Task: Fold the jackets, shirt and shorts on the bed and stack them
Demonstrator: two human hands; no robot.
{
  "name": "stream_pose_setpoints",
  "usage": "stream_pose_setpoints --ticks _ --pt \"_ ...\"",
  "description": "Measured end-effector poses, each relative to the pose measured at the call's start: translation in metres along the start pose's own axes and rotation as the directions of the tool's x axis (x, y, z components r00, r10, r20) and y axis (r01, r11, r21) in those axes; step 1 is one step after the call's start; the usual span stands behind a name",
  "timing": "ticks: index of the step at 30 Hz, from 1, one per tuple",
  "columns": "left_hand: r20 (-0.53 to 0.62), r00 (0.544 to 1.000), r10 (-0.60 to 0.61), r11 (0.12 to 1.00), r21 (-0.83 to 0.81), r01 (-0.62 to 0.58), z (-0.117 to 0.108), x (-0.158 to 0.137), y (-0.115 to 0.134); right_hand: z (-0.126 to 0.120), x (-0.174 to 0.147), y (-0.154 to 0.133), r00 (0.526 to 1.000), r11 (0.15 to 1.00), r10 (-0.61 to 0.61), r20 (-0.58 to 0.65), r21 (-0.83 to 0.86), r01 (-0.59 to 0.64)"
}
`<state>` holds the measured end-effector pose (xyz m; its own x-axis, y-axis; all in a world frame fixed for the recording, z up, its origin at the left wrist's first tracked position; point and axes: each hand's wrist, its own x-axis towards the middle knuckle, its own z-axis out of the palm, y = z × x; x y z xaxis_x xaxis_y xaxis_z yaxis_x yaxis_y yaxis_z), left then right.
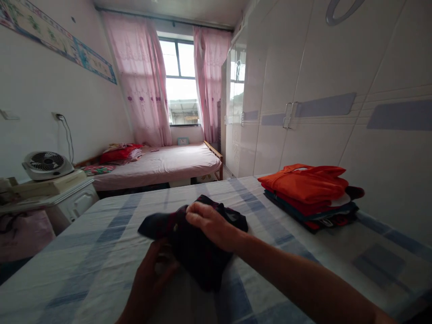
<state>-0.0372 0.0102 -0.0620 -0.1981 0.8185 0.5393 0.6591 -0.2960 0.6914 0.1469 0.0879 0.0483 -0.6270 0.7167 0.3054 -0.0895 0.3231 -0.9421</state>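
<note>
A dark garment (pixel 197 252) with faint reddish stripes lies bunched on the bed in front of me. My right hand (pixel 211 225) reaches across from the right, its fingers closed on the upper part of the cloth. Below the garment's left end is my left hand (pixel 155 265), in shadow and slightly blurred. Its thumb and fingers are apart and curved, close against the cloth edge. Whether the left fingertips touch the fabric is hard to see.
A stack of folded clothes (pixel 303 189), orange on top, sits to the right on the striped bedsheet (pixel 111 252). White wardrobes (pixel 320 67) line the right side. A second bed (pixel 168 162) stands by the window. At left, a fan (pixel 47 164) rests above a white cabinet (pixel 76 202).
</note>
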Motion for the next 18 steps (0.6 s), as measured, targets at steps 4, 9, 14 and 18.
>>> stream_pose_setpoints --ticks 4,9,14,18 --pt "-0.064 0.997 -0.036 0.997 0.069 0.041 0.002 -0.005 0.01 0.003 -0.02 0.031 0.998 0.982 0.008 0.065 -0.191 0.005" --pt "-0.022 0.999 -0.024 0.999 0.021 0.024 0.006 -0.005 0.014 -0.071 -0.03 0.077 0.922 0.951 -0.023 -0.386 -0.294 -0.099" --pt "-0.011 0.954 -0.301 0.938 -0.187 0.293 -0.022 0.041 0.032 -0.132 -0.046 0.124 0.781 0.866 0.077 -0.62 -0.347 -0.361" --pt "-0.338 0.925 -0.171 0.97 0.105 0.218 -0.084 0.111 0.062 -0.134 -0.051 0.131 0.808 0.843 0.094 -0.582 -0.385 -0.375"
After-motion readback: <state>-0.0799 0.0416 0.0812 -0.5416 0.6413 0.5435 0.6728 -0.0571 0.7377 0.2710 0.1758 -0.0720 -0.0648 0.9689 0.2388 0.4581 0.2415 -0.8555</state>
